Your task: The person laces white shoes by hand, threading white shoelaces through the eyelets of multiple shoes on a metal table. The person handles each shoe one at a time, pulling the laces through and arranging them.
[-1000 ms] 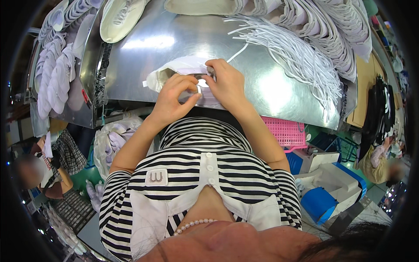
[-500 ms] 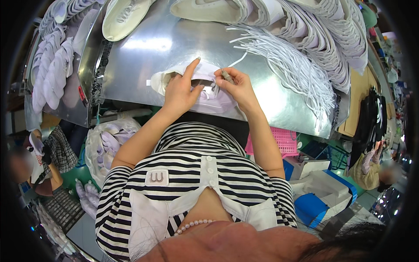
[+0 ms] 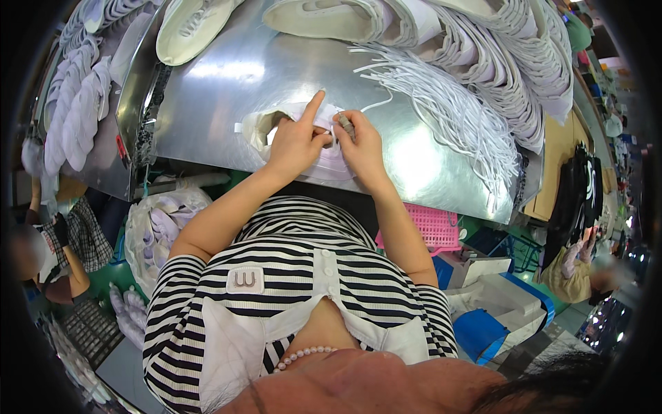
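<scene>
pinching a white lace (image 3: 335, 136), my right hand (image 3: 361, 143) is working over a pale shoe upper (image 3: 329, 168) near the counter's (image 3: 207, 117) front edge; how my left hand (image 3: 293, 146) is gripping, i can't tell. i'm judging this threading, next needing a steady pull. bare room is spreading left; bundled laces (image 3: 458, 114) and stacked uppers (image 3: 476, 79) are crowding far right.

The view is looking down from the person's head, through the left one of two fisheye cameras worn side by side. It is facing forward and steeply downward, with the fingers (image 3: 315, 108) sitting centrally, above the middle of the frame. The striped shirt (image 3: 293, 250) and the pearl necklace (image 3: 303, 354) are filling the area below the fingers, lying nearest the lens. The metal surface (image 3: 207, 117) is stretching around and beyond the fingers, farther off. The wide lens is taking in the room on both sides of the fingers and bending straight edges.
</scene>
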`<state>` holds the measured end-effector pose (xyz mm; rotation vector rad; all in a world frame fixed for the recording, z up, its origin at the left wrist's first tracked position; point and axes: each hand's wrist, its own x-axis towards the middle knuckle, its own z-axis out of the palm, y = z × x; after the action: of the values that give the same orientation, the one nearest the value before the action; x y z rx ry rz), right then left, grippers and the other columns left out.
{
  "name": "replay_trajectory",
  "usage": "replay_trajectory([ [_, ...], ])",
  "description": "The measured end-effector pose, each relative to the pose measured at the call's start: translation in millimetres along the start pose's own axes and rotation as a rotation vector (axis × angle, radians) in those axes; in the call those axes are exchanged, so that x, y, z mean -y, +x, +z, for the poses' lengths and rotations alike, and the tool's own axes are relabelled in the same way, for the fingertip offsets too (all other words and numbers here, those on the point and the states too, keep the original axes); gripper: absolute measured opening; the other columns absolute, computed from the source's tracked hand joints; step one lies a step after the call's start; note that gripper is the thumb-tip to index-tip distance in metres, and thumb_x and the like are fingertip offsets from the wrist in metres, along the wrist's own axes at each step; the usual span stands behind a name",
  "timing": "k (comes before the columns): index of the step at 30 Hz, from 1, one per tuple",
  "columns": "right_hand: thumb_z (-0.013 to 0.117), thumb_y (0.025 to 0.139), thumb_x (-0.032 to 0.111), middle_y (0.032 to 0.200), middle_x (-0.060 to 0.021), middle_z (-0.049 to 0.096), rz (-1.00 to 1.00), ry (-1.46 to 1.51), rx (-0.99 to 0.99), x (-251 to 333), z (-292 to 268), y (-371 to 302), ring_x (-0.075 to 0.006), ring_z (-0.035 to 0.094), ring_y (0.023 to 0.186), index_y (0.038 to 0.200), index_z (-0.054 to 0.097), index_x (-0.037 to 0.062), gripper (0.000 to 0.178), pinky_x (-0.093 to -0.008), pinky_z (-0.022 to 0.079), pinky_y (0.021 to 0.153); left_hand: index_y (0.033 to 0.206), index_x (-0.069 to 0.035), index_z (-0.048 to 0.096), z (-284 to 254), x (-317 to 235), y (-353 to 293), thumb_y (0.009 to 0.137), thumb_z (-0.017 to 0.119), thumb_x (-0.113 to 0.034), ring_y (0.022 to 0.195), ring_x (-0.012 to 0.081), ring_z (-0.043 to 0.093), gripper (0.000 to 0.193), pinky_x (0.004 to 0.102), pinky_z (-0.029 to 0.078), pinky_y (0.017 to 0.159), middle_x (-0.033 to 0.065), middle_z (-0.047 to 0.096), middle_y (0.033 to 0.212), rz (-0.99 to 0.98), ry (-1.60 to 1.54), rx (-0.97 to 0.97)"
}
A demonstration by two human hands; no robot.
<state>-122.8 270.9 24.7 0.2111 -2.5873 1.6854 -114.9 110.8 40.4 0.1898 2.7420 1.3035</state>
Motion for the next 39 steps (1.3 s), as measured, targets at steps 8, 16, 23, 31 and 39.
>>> replay_trajectory([
  [8, 0.063, 0.090, 0.008, 0.093, -0.0125, 0.062, -0.033, -0.103, -0.115, -0.8, 4.6, -6.4, -0.0286, 0.063, 0.079, 0.099, 0.063, 0.0028, 0.011, -0.0336, 0.049, 0.071, 0.156, -0.010, 0.028, -39.8, 4.2, -6.8, 0.093, 0.061, -0.008, 0.080, 0.0114, 0.062, 0.071, 0.0274, 0.045, 0.090, 0.0044, 0.066, 0.082, -0.019, -0.813, 0.363],
  [16, 0.065, 0.089, 0.008, 0.096, -0.0087, 0.061, -0.046, 0.074, -0.077, -0.1, -11.5, -1.5, -0.0259, 0.063, 0.079, 0.098, 0.064, 0.0027, 0.011, -0.0329, 0.050, 0.073, 0.155, -0.006, 0.028, -56.3, 3.8, 8.6, 0.093, 0.062, -0.013, 0.084, 0.0126, 0.061, 0.071, 0.0284, 0.043, 0.090, 0.0050, 0.064, 0.084, -0.134, -0.925, 0.535],
  [23, 0.075, 0.080, 0.010, 0.098, -0.0062, 0.059, -0.182, -0.070, -0.032, 1.5, -18.0, 14.6, -0.0208, 0.062, 0.073, 0.097, 0.066, 0.0052, 0.020, -0.0300, 0.049, 0.061, 0.152, -0.001, 0.030, -47.1, -3.8, 30.2, 0.093, 0.061, -0.014, 0.083, 0.0141, 0.059, 0.069, 0.0284, 0.042, 0.089, 0.0045, 0.063, 0.078, -0.222, -0.932, 0.395],
  [31, 0.073, 0.072, 0.006, 0.094, -0.0044, 0.058, -0.250, -0.029, -0.107, -23.9, -16.3, 28.9, -0.0212, 0.062, 0.065, 0.092, 0.065, 0.0079, 0.021, -0.0321, 0.049, 0.056, 0.150, 0.002, 0.033, -53.7, -14.1, 37.0, 0.091, 0.061, -0.013, 0.074, 0.0132, 0.054, 0.068, 0.0294, 0.042, 0.080, 0.0009, 0.056, 0.070, -0.310, -1.011, 0.415],
  [39, 0.070, 0.071, 0.010, 0.091, -0.0051, 0.055, -0.194, -0.053, -0.077, -18.2, -25.5, 43.1, -0.0237, 0.061, 0.067, 0.092, 0.062, 0.0090, 0.023, -0.0352, 0.049, 0.057, 0.151, 0.001, 0.034, -48.8, -64.9, 20.9, 0.096, 0.059, -0.019, 0.079, 0.0166, 0.059, 0.063, 0.0309, 0.045, 0.088, 0.0027, 0.059, 0.069, -0.253, -0.710, 0.418],
])
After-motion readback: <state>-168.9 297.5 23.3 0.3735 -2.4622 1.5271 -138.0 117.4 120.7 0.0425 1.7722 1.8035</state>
